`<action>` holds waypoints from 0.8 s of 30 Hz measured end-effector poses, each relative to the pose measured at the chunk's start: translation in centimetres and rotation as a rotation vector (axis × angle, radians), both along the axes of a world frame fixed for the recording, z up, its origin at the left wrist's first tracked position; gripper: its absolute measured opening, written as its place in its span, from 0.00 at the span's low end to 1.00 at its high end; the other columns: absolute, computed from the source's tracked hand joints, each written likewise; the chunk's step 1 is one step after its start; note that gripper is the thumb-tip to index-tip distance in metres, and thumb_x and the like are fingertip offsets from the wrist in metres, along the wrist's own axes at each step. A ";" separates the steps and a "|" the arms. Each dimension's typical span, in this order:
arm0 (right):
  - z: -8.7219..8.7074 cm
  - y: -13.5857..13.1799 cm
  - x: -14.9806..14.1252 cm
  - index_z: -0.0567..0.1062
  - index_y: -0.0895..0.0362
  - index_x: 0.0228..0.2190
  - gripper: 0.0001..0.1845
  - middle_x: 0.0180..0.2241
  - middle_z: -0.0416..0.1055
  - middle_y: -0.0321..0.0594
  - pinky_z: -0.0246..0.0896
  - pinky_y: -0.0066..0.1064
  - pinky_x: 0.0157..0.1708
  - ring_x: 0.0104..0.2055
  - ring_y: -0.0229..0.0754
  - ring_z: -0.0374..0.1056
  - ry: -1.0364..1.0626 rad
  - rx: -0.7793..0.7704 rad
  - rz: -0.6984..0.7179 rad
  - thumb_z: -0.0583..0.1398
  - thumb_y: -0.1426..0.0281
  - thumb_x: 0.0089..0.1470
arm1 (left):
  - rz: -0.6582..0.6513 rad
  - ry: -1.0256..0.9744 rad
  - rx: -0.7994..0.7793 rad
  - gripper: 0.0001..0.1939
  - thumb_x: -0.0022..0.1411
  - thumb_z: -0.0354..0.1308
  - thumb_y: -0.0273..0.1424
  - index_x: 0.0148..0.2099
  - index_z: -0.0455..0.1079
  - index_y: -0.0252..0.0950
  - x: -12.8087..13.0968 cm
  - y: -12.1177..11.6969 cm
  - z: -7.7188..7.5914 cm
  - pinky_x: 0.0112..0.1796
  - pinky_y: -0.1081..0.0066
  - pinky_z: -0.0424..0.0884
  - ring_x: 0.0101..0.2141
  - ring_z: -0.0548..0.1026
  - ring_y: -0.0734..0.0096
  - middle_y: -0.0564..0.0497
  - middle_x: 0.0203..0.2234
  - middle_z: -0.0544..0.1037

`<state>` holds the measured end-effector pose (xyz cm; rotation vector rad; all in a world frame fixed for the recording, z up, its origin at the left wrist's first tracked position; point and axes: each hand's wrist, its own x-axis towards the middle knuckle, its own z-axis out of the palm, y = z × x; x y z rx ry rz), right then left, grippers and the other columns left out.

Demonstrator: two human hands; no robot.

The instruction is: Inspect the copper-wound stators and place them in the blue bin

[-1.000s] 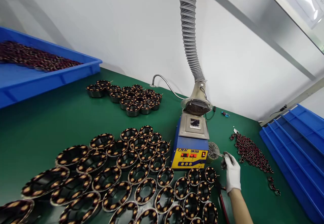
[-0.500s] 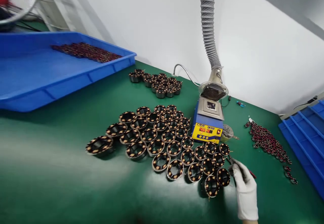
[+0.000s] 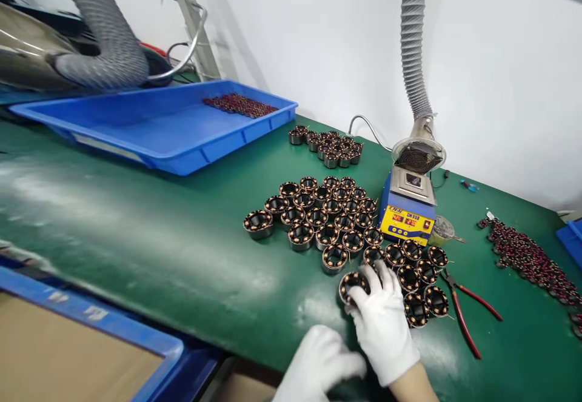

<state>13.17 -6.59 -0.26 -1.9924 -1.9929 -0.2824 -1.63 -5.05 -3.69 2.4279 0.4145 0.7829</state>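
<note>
Right hand (image 3: 384,323) is off the pliers (image 3: 464,323), which now lie right of its fingers. Thumb and fingers half-curled over a wound ring (image 3: 347,282), touching its rim; can't tell if gripped. Left hand (image 3: 318,362) now in view, below-left of those fingers, blurred; grip unclear.

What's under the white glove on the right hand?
A dark ring with copper-coloured spots pokes out beside the right hand. The hand covers part of that ring. Whatever is beneath the palm is hidden, so I can't tell.
</note>
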 end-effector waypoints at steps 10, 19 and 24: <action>-3.2 -5.8 4.9 0.67 0.56 0.33 0.06 0.40 0.70 0.46 0.60 0.48 0.45 0.47 0.52 0.63 -0.045 0.328 -0.325 0.55 0.66 0.56 | 0.309 0.038 0.278 0.13 0.56 0.55 0.23 0.45 0.64 0.36 1.2 3.6 0.6 0.43 0.55 0.67 0.50 0.62 0.52 0.43 0.52 0.62; -2.9 -8.8 11.5 0.67 0.57 0.38 0.08 0.42 0.69 0.48 0.62 0.45 0.44 0.46 0.50 0.64 -0.046 0.388 -0.287 0.55 0.66 0.57 | 0.266 -0.009 0.127 0.19 0.47 0.66 0.24 0.39 0.63 0.37 1.9 3.7 -0.2 0.34 0.56 0.71 0.38 0.69 0.55 0.44 0.41 0.66; -1.4 -5.2 6.7 0.68 0.51 0.44 0.15 0.48 0.63 0.47 0.60 0.46 0.44 0.49 0.52 0.59 -0.071 0.271 -0.152 0.57 0.65 0.54 | 0.205 0.000 0.048 0.20 0.44 0.68 0.25 0.37 0.63 0.38 2.2 3.9 -0.8 0.39 0.57 0.71 0.42 0.69 0.54 0.44 0.45 0.67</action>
